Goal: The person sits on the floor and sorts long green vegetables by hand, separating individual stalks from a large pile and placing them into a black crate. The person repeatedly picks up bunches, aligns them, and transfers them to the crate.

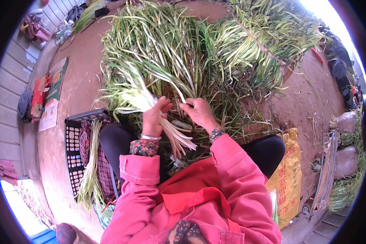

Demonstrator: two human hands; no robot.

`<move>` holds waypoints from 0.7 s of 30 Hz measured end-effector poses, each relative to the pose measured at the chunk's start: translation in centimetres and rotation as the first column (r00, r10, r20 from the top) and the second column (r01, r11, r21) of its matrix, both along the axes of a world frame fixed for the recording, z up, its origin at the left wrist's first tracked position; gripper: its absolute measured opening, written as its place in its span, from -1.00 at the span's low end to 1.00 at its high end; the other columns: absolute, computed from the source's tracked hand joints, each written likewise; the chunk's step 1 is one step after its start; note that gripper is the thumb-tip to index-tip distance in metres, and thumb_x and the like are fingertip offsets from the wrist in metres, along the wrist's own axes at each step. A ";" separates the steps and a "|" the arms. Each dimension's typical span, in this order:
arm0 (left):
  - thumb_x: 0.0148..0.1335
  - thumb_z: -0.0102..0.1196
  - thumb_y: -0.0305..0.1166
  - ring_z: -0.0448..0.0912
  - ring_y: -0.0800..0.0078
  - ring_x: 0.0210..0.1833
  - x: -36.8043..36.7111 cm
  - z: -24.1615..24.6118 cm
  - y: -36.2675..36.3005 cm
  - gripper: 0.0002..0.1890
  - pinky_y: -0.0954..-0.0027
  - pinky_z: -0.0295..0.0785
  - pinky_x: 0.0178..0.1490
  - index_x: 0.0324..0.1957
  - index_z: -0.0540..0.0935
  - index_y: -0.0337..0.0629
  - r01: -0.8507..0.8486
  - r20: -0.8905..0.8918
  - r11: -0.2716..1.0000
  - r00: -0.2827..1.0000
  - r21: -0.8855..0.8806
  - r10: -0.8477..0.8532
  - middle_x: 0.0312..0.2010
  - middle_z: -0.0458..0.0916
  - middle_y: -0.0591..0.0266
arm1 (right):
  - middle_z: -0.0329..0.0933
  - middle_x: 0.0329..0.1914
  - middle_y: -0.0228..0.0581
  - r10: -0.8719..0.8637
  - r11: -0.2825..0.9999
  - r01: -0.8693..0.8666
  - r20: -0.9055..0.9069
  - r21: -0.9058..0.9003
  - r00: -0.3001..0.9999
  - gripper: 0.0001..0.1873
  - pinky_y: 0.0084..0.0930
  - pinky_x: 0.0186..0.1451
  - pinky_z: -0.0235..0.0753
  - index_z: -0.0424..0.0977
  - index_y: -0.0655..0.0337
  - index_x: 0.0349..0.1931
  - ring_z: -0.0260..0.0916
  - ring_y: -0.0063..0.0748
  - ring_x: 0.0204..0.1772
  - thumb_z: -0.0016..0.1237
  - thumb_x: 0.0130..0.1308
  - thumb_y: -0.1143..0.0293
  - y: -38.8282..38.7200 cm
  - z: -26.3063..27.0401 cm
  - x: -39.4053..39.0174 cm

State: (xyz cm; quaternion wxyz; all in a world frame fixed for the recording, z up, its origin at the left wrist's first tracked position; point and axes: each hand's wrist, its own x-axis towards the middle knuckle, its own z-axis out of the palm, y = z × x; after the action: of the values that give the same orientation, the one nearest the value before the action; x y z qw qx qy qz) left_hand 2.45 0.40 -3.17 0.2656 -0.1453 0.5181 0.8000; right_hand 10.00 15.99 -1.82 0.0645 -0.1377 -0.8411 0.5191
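My left hand is closed around a bunch of pale-stemmed leafy greens, which look like garlic chives. Their leaves fan up to the left, and the bare white-pink ends stick out below towards my lap. Beside it, my right hand pinches a white stalk between thumb and forefinger. This stalk runs up into a large heap of the same greens just before me. How many stalks my right fingers hold cannot be told.
To the left stands a black plastic crate with a tied-looking bundle of stalks across it. A second heap lies at the far right. Near my right knee is a yellow woven sack; a metal-framed cart stands beyond.
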 end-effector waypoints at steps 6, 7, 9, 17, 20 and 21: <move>0.16 0.19 -0.38 0.56 0.56 -0.52 1.4 0.4 0.5 -0.87 0.67 0.24 -0.66 -0.30 0.59 -0.20 0.153 -0.070 0.988 0.986 -0.004 -0.153 -0.48 0.63 0.30 | 0.45 -0.61 0.07 0.229 0.951 -0.204 -0.085 0.234 0.970 -0.75 -0.16 -0.40 0.43 0.50 0.26 -0.45 0.43 0.12 -0.48 0.02 0.17 0.22 -2.0 -0.5 0.8; 0.17 0.18 -0.38 0.56 0.56 -0.52 1.2 0.6 0.3 -0.87 0.67 0.24 -0.66 -0.30 0.59 -0.21 0.169 -0.053 0.985 0.985 0.042 -0.167 -0.49 0.62 0.30 | 0.45 -0.62 0.06 0.274 0.936 -0.240 -0.105 0.258 0.956 -0.73 -0.16 -0.41 0.43 0.50 0.26 -0.47 0.43 0.12 -0.49 0.01 0.19 0.20 -1.6 -0.2 1.1; 0.20 0.12 -0.40 0.56 0.55 -0.48 0.7 0.9 0.0 -0.88 0.67 0.25 -0.63 -0.29 0.57 -0.24 0.240 -0.026 0.963 0.971 0.123 -0.239 -0.48 0.61 0.25 | 0.41 -0.64 0.05 0.332 0.918 -0.286 -0.136 0.275 0.933 -0.71 -0.19 -0.45 0.38 0.47 0.26 -0.49 0.41 0.10 -0.51 0.00 0.22 0.20 -1.0 0.6 1.6; 0.22 0.07 -0.47 0.60 0.48 -0.40 0.0 1.1 -0.4 -0.89 0.71 0.29 -0.65 -0.25 0.52 -0.29 0.187 0.115 0.932 0.966 0.310 -0.232 -0.44 0.60 0.18 | 0.47 -0.68 -0.14 0.464 0.822 -0.325 -0.219 0.467 0.859 -0.66 -0.25 -0.53 0.44 0.46 0.16 -0.62 0.45 -0.10 -0.60 -0.10 0.29 0.19 -0.7 1.7 3.8; 0.23 0.08 -0.45 0.61 0.37 -0.30 -0.3 1.1 -0.8 -0.85 0.71 0.33 -0.65 -0.21 0.51 -0.31 0.169 0.044 0.970 0.983 0.176 -0.179 -0.39 0.61 0.13 | 0.48 -0.71 -0.17 0.547 0.723 -0.415 -0.092 0.552 0.832 -0.66 -0.25 -0.51 0.47 0.49 0.15 -0.64 0.47 -0.14 -0.62 -0.12 0.28 0.23 -0.3 -0.7 6.3; 0.23 0.08 -0.44 0.62 0.37 -0.30 -0.3 1.1 -0.8 -0.85 0.71 0.33 -0.65 -0.21 0.52 -0.31 0.163 0.008 0.979 0.986 0.123 -0.165 -0.38 0.61 0.13 | 0.48 -0.71 -0.12 0.576 0.646 -0.496 0.056 0.580 0.816 -0.68 -0.21 -0.49 0.48 0.51 0.18 -0.62 0.47 -0.08 -0.62 -0.13 0.25 0.24 0.1 -1.9 6.9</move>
State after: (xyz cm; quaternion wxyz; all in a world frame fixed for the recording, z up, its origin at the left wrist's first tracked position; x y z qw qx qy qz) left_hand 2.10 -0.42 -2.03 0.3439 -0.0930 0.4761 0.8040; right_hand 16.95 16.08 -3.73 0.0019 0.1783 -0.9526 0.2466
